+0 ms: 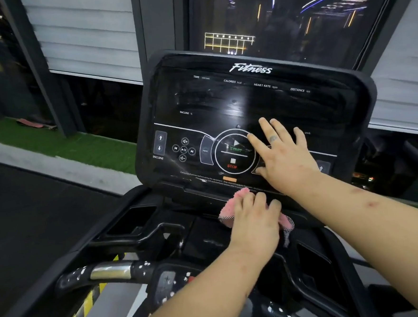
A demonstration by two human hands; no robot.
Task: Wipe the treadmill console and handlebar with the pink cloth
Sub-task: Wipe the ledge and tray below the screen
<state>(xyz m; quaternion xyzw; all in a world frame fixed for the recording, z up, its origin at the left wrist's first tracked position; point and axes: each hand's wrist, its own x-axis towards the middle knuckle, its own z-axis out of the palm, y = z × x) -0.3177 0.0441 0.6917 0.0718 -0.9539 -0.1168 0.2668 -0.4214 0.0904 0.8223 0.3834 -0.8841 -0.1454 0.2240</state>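
Note:
The black treadmill console (223, 100) stands tilted in front of me, with a dark display and START and STOP buttons. My right hand (283, 157) lies flat on its lower right panel, fingers spread. My left hand (255, 219) presses the bunched pink cloth (228, 212) onto the ledge just below the console, fingers bent over it. Cloth edges stick out on both sides of the hand. The black handlebar (112, 271) with a chrome grip plate and white specks runs across the lower left.
Recessed holders (130, 220) sit left and right of the ledge. A small control pod (167, 285) sits on the centre bar. Behind the console are dark windows (287, 19), grey blinds and a strip of green turf (53, 144). Yellow-black floor tape (82, 313) shows below.

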